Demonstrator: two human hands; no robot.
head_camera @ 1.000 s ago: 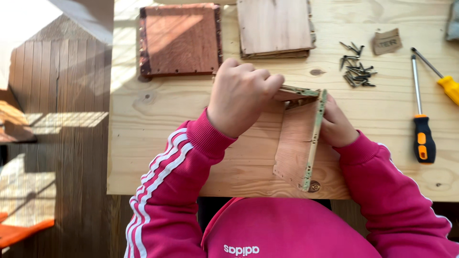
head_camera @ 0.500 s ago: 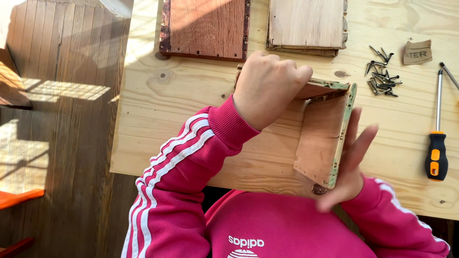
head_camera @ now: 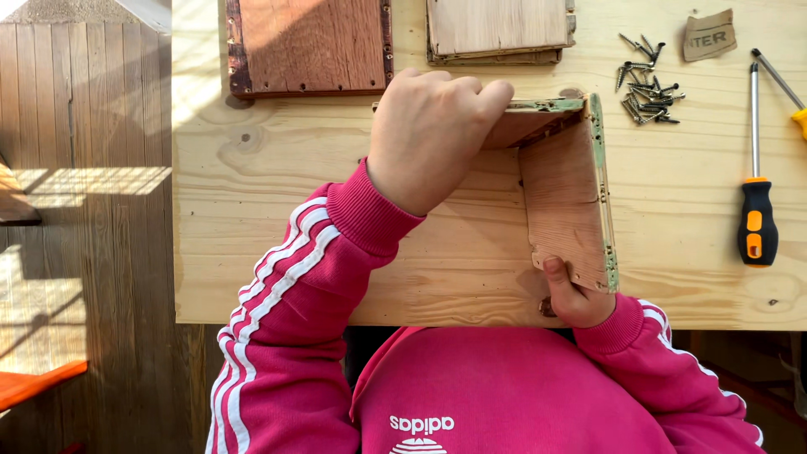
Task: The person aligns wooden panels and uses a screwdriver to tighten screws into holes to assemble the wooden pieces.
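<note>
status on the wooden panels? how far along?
Done: two boards stand joined at a corner. In hand: left hand grips the top edge of the far board, right hand holds the near end of the side board. Left: two more panels lie flat at the table's far edge, and the screws and screwdriver lie untouched at right.

We see a pale, knotty pine tabletop (head_camera: pixel 277 210) spreading beneath and around the grip, and well off to its left a dark brown plank floor (head_camera: pixel 92 101) striped with bright sunlight, where an orange flat object (head_camera: pixel 38 387) lies low at the edge.
</note>
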